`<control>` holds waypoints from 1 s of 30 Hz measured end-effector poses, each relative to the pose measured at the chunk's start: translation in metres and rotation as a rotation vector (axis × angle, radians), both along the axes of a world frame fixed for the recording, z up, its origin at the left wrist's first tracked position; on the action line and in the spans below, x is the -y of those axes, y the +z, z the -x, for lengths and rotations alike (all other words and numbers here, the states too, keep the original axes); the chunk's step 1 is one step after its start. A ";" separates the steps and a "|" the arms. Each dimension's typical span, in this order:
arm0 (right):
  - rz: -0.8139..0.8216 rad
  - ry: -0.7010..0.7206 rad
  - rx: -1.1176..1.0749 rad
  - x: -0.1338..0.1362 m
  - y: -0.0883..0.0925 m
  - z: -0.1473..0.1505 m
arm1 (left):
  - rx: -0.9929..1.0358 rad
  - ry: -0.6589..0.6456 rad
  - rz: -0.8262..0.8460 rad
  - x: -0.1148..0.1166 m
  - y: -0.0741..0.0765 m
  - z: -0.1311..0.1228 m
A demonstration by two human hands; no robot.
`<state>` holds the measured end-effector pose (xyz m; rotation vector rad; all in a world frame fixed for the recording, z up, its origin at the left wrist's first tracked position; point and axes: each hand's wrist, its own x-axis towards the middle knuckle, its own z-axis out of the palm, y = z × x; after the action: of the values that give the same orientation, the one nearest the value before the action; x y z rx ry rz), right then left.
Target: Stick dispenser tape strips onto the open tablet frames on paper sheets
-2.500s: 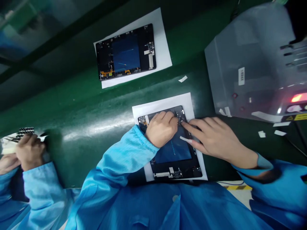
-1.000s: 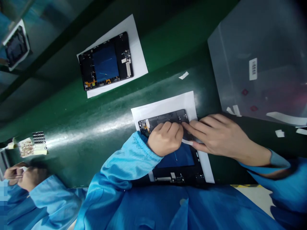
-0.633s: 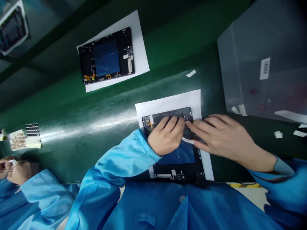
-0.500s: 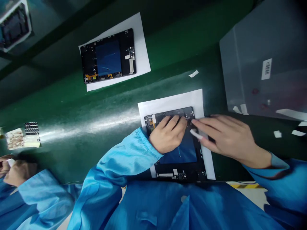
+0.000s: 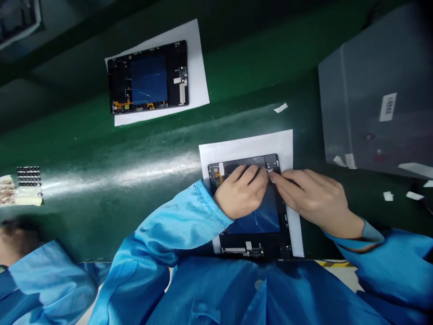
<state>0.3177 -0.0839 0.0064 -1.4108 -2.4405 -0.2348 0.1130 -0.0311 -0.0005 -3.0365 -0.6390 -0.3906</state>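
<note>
An opened tablet [image 5: 253,239] lies on a white sheet [image 5: 245,141] in front of me, its inner parts and blue battery face up. My left hand [image 5: 241,192] rests across its upper part, fingers bent together and tips down near the upper right corner; what lies under them is hidden. Close beside those tips, my right hand [image 5: 309,196] is closed in a pinch at the same corner. A bit of a white strip [image 5: 270,172] shows at its fingertips; the rest is covered.
Farther back, a second opened tablet [image 5: 149,81] lies on white paper. At right stands a grey box [image 5: 372,104] with a barcode label, white scraps [image 5: 388,196] near it. A sheet of black round parts [image 5: 29,176] is at left, above a co-worker's hand [image 5: 15,243].
My right hand has moved slightly left, its fingers now drawn into a tighter pinch at the tablet's corner. The white strip, plainly seen before, is now mostly hidden. My left hand stays on the tablet.
</note>
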 end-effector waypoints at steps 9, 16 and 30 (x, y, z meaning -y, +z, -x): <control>0.185 -0.010 0.245 0.009 0.015 0.008 | 0.000 0.032 0.213 0.007 -0.005 0.005; 0.234 -0.120 0.205 0.030 0.006 0.016 | 0.426 0.568 1.005 0.041 0.040 0.108; -0.044 0.083 -0.151 -0.039 0.027 0.029 | 0.421 0.868 0.854 -0.006 0.032 0.145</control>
<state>0.2887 -0.0444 0.0339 -1.2584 -2.3494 -0.1552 -0.0325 -0.0250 0.0314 -2.8213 -2.5496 -0.8667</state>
